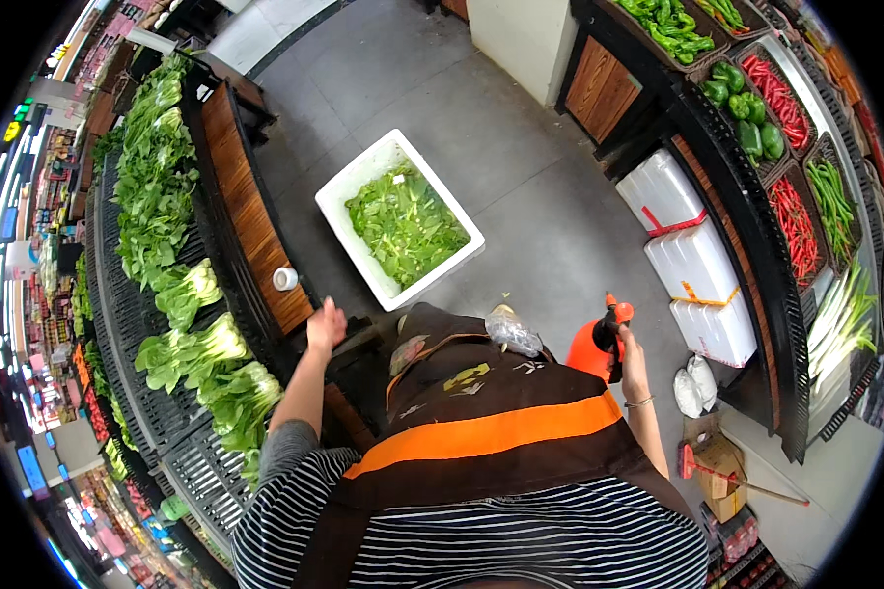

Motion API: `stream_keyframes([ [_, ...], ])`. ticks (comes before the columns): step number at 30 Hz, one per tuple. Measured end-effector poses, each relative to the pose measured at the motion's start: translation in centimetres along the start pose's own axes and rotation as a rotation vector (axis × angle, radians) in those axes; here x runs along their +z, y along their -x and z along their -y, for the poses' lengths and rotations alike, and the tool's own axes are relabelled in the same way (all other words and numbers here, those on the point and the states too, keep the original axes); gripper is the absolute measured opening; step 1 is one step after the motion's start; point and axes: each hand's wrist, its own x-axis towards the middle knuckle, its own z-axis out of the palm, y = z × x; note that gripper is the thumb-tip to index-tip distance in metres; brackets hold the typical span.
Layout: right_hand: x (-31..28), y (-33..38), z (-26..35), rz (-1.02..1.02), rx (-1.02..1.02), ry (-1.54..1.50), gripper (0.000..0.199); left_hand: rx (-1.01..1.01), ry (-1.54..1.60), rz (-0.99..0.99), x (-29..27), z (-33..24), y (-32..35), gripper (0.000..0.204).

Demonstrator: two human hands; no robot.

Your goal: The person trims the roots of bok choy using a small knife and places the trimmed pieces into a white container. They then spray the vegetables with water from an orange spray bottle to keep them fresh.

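My right hand is wrapped round the black handle of an orange spray bottle, held at my right side with its nozzle facing away from me. My left hand hangs in the air by the left shelf's front, loosely open with nothing in it. Just beyond it, a white roll sits on the wooden ledge. Bunches of leafy greens lie along the black slatted shelf on my left. Ahead on the floor, a white foam box holds loose green leaves.
White foam boxes are stacked under the right-hand display, which carries red chillies, green peppers and spring onions. A cardboard box, a red-headed long-handled tool and white bags lie near my right.
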Motion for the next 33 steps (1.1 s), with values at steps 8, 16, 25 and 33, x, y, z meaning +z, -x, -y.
stream_keyframes([
  [8, 4.7, -4.8, 7.1, 0.086, -0.153, 0.061, 0.045, -0.4, -0.111, -0.024, 4.3, 13.1, 7.1, 0.054],
  [16, 10.8, -10.7, 22.4, 0.284, -0.338, 0.226, 0.049, -0.351, 0.022, 0.035, 7.0, 7.2, -1.6, 0.047],
  [25, 17.8, -18.2, 40.3, 0.537, -0.361, 0.396, 0.051, -0.217, 0.164, 0.242, 19.3, -13.1, -20.6, 0.053],
  [33, 22.2, -24.2, 50.3, 0.556, -0.457, 0.409, 0.059, -0.099, -0.068, 0.319, 22.3, -26.9, -22.6, 0.045],
])
